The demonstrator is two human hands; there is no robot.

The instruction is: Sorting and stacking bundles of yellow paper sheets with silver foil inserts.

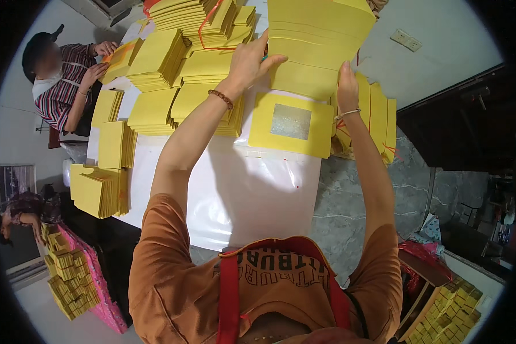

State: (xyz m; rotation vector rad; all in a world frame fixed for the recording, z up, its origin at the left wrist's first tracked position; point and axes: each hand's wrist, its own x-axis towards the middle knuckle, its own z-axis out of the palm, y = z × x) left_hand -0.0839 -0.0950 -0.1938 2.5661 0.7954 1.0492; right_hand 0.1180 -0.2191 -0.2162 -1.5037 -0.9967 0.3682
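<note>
In the head view, the left hand has its grip clamped on the left edge of a creased yellow sheet, thumb on the near face. The right hand meets the sheet's right edge near the lower corner; its fingers are partly hidden, so I cannot tell whether that grip is closed on it. The sheet is at the far right of the counter, tilted up. Holding it from opposite sides probably keeps the wide panel spread and its creases from folding in.

Just nearer lies a flat yellow piece with a silvery square on it, apparently set between the forearms for easy reach. The near part of the counter is bare, leaving the arms room.

Yellow stacks crowd the far left, their edges squared, perhaps so they stand steady; a red cord runs over some. They limit sideways room for the left arm. More stacks, bound with red ties, stand beyond the right forearm. At the far left a co-worker handles another yellow piece with an orange patch.
</note>
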